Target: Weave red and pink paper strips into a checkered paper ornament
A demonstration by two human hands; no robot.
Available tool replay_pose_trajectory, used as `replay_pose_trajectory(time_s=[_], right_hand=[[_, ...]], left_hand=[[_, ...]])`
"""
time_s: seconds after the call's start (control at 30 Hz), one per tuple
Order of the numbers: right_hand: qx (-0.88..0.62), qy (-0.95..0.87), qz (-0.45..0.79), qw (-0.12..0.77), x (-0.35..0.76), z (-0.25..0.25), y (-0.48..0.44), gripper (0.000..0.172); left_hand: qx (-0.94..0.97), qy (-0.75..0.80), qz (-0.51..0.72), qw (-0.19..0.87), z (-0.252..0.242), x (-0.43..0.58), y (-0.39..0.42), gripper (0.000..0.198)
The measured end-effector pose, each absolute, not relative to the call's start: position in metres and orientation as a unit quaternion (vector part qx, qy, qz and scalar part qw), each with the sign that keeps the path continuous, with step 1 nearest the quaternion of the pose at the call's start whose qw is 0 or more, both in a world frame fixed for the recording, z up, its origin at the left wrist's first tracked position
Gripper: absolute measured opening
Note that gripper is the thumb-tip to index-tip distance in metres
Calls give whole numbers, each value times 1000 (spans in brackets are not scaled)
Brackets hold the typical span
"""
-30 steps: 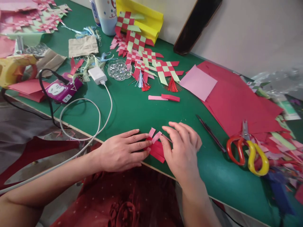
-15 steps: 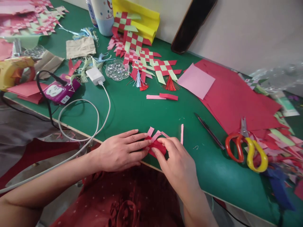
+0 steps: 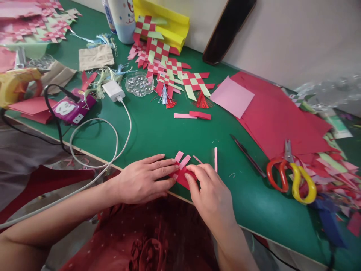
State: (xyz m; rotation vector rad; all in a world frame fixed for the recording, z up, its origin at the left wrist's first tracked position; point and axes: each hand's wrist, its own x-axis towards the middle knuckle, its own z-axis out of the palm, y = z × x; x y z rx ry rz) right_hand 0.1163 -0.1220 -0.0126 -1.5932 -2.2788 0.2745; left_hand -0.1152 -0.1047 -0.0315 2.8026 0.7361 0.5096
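Near the front edge of the green table lies a small red paper piece [image 3: 183,180] with pink paper strips [image 3: 184,162] running through it. My left hand [image 3: 148,178] rests flat on its left side, fingers stretched out and covering part of it. At its right side, my right hand [image 3: 210,192] pinches the red paper between thumb and forefinger. A loose pink strip [image 3: 216,159] stands apart just right of that hand. Farther back lie a pink and a red paper strip [image 3: 199,115], end over end.
Scissors [image 3: 291,173] and a dark pen-like tool [image 3: 248,155] lie to the right, by red paper sheets [image 3: 282,116] and paper scraps. Woven paper fish [image 3: 197,81] with tassels lie behind. A white cable [image 3: 115,139] loops at left beside a purple power adapter [image 3: 73,107].
My right thumb and fingers have shifted slightly on the red paper, and more of its front surface shows. My left hand stays nearly still.
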Motion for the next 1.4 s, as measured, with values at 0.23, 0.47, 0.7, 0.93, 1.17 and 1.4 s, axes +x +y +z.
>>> replay_pose_trajectory(time_s=[0.23, 0.47, 0.7, 0.93, 1.17, 1.4], right_hand=[[-569, -798, 87, 178, 117, -18, -125, 16], [-565, -798, 67, 199, 122, -18, -131, 18], [-565, -781, 86, 252, 149, -13, -137, 13], [-618, -746, 48, 242, 176, -12, -134, 21], [-589, -773, 21, 235, 171, -25, -126, 17], [-603, -747, 65, 273, 172, -17, -132, 14]], left_hand=[[953, 233, 161, 107, -24, -110, -99, 28], [956, 222, 149, 117, -25, -111, -96, 36], [956, 226, 152, 109, -26, -111, -98, 37], [956, 227, 146, 117, -26, -111, -98, 35], [955, 226, 146, 124, -26, -112, -98, 37], [952, 234, 148, 131, -28, -113, -99, 37]])
